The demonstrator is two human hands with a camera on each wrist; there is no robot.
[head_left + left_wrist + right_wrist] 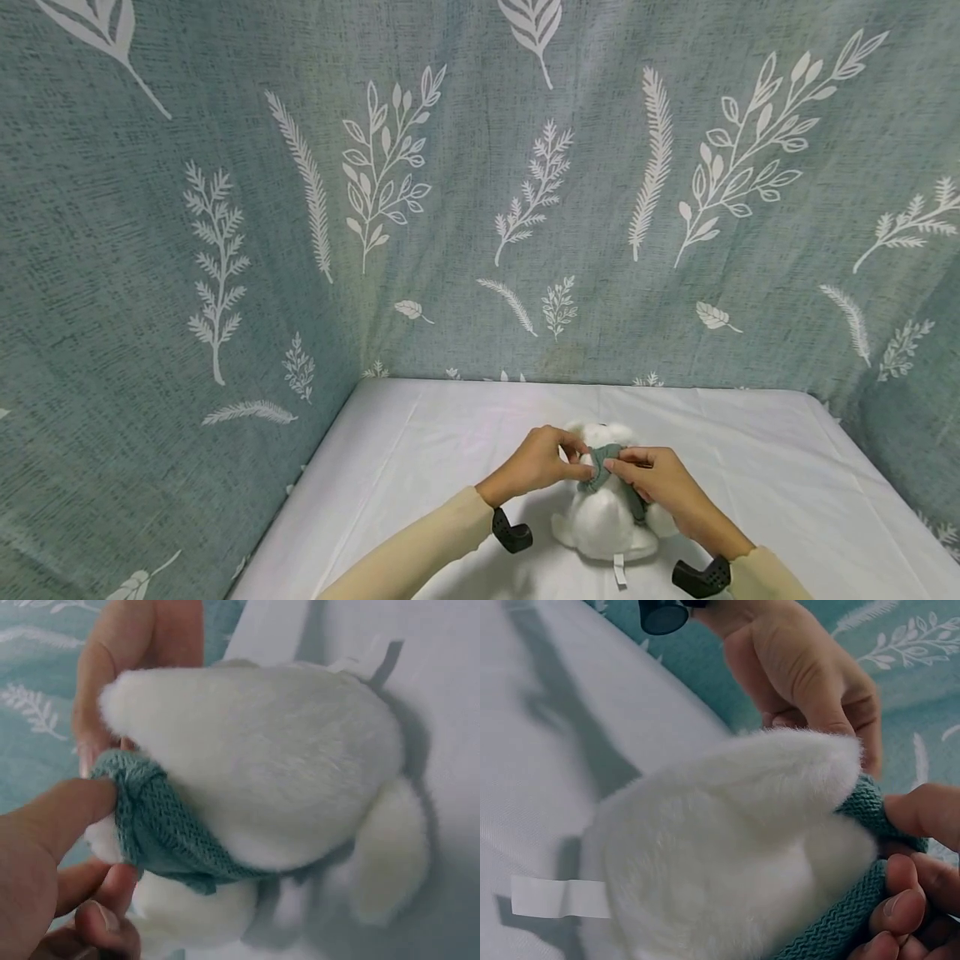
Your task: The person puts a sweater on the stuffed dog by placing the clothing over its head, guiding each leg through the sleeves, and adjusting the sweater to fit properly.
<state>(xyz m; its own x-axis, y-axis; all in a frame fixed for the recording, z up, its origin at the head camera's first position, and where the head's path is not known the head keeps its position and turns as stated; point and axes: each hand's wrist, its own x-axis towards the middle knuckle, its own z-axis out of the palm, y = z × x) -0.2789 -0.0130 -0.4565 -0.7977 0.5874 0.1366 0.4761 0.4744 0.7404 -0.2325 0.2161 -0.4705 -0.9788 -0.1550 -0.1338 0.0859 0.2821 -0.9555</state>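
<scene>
On white sheet-covered table (420, 467), near front edge | fluffy white plush toy (603, 521) sitting upright | left hand (534, 462) pinching knitted teal scarf (603, 465) at toy's neck | right hand (663, 483) pinching same scarf, fingers curled.

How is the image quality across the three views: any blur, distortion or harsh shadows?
Head view: sharp, evenly lit, with wide-angle bending of the leaf-print backdrop; the white plush toy shows small. Left wrist view: knitted teal scarf crisp, nearest left hand soft. Right wrist view: fur slightly soft, mild shadows on the white tablecloth.
</scene>
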